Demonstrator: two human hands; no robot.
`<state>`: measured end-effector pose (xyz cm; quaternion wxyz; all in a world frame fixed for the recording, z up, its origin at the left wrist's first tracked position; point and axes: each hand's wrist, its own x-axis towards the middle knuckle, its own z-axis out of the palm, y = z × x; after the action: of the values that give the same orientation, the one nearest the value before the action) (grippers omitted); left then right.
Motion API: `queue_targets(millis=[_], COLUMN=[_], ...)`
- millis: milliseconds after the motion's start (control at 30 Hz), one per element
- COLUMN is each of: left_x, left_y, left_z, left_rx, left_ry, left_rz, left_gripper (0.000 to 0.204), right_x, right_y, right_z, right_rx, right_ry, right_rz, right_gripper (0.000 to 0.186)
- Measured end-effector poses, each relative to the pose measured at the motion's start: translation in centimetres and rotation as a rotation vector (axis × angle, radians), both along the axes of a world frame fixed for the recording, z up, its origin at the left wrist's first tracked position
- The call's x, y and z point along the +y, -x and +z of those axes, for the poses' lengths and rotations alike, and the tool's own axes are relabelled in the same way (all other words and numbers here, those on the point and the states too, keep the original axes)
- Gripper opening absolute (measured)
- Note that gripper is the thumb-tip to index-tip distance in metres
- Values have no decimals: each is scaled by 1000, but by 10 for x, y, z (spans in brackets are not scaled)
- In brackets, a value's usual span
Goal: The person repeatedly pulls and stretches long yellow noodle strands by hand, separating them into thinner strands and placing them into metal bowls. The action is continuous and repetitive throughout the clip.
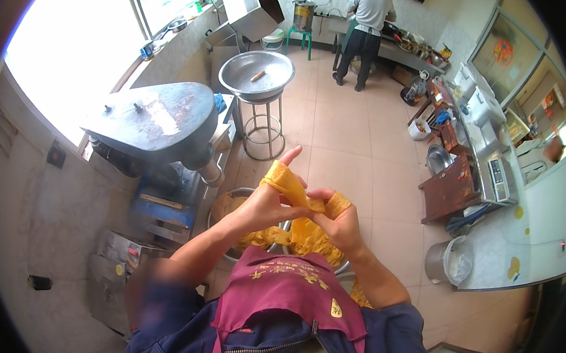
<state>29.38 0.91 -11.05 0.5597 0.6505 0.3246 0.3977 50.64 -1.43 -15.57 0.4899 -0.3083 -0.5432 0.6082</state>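
A soft, yellow, wrinkled strip (286, 182) is wrapped across my left hand (262, 206) and runs over to my right hand (342, 226). It looks like a thin food sheet, though its exact kind is unclear. The left thumb and fingers close on it, with one finger pointing up. My right fingers pinch its other end, and a flap of yellow shows over them. Beneath my hands, crumpled yellow sheets (310, 239) fill a metal basin. To its left, another basin (210, 219) holds more yellow and tan pieces. My maroon apron partly hides both basins.
At left stands a machine with a flat metal top (163, 112). Beyond it, a wide metal bowl (273, 77) with a small brown stick sits on a round stand. A person (371, 19) works at the far counter. A scale (499, 177) and a bucket (441, 261) are at right.
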Motion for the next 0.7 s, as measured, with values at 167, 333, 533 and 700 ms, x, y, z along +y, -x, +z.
queue_targets(millis=[167,333,533,700], left_x=[3,3,21,28], left_y=[6,11,31,98], left_z=[-11,-9,-29,-45], left_rx=[-111,-183,-193,-334], left_ry=[113,209,530,582], left_rz=[-54,-147,-409,-334], left_gripper=[111,102,57,35], right_x=[-4,1,23,62], right_y=[0,-5,-30,-85], right_z=[5,-4,-4,-21], right_rx=[-70,-101,-30,-816], right_ry=[7,-50,166,-370], right_rz=[-82,-206,-95,185], right_gripper=[27,27,31,41])
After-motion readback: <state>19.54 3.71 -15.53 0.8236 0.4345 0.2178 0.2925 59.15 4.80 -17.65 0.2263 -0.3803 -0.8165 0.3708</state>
